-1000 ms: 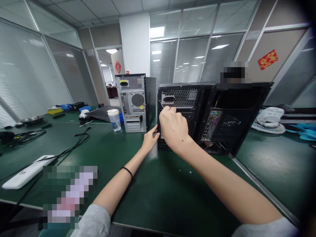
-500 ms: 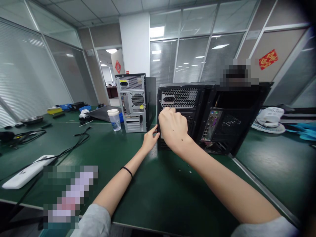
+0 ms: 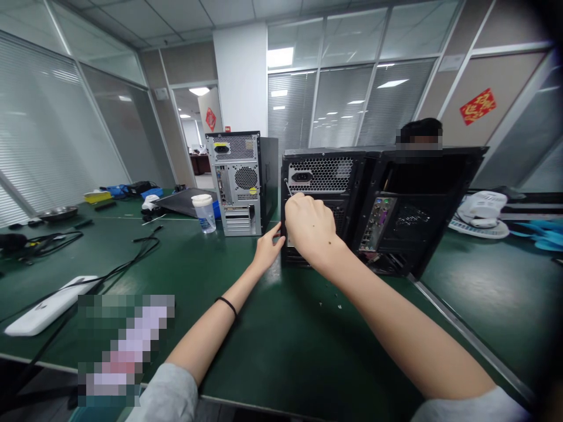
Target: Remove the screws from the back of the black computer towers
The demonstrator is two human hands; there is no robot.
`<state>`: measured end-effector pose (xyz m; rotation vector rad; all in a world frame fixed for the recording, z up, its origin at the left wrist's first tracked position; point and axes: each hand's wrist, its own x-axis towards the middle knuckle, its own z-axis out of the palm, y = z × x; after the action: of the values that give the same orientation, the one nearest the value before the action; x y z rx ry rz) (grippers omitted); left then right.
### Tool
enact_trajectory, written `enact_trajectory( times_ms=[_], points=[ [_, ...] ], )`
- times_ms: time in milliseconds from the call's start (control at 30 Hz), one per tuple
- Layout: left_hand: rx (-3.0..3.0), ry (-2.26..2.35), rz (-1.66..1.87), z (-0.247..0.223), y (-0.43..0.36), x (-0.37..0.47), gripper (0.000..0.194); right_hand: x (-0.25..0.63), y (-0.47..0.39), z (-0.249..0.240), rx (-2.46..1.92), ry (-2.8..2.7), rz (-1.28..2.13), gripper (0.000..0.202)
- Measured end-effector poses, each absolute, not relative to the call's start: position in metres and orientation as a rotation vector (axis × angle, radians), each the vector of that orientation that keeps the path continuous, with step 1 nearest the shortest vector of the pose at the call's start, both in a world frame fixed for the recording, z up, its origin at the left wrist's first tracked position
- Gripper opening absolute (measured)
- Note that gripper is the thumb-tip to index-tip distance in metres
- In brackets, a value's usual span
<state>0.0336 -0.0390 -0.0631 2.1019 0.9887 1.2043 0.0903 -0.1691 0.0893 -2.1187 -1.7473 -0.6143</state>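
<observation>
A black computer case [image 3: 325,199] stands upright on the green table with its rear panel and power socket facing me. My right hand [image 3: 310,221] is closed in a fist in front of that panel. From its top pokes the thin metal shaft of a screwdriver [image 3: 288,187], tilted up to a screw at the panel's upper left edge; the handle is hidden inside the fist. My left hand [image 3: 267,246] lies along the case's lower left side, thumb apart, its fingertips partly hidden behind the edge. Several tiny screws [image 3: 339,306] lie on the table below the right wrist.
A second, opened black case [image 3: 404,217] stands right beside the first. Further left are a silver case [image 3: 237,181] and a plastic cup [image 3: 203,214]. Black cables [image 3: 127,258] and a white power bank [image 3: 50,306] lie at left. A person's head shows behind the cases.
My right hand has turned slightly at the wrist and shifted a little right, showing more of the screwdriver shaft. My left hand stays in place.
</observation>
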Motion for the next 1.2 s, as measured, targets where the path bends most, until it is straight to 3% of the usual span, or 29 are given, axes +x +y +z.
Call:
enact_trajectory(
  times_ms=[233,433,600,1200],
  points=[
    [2.073,0.917,1.222,-0.063,-0.039,0.034,0.041,0.109,-0.163,0.086,-1.951,-1.739,-0.362,0.026],
    [2.043,0.892,1.225,-0.067,-0.035,0.035,0.051,0.132,-0.152,0.08,-1.619,-1.594,0.433,0.036],
    [2.05,0.892,1.245,-0.069,-0.034,0.036,0.051,0.136,-0.15,0.079,-1.269,-1.318,0.853,0.028],
    [2.146,1.008,1.194,-0.064,-0.038,0.034,0.044,0.111,-0.152,0.079,-0.948,-0.914,1.189,0.027]
  ],
)
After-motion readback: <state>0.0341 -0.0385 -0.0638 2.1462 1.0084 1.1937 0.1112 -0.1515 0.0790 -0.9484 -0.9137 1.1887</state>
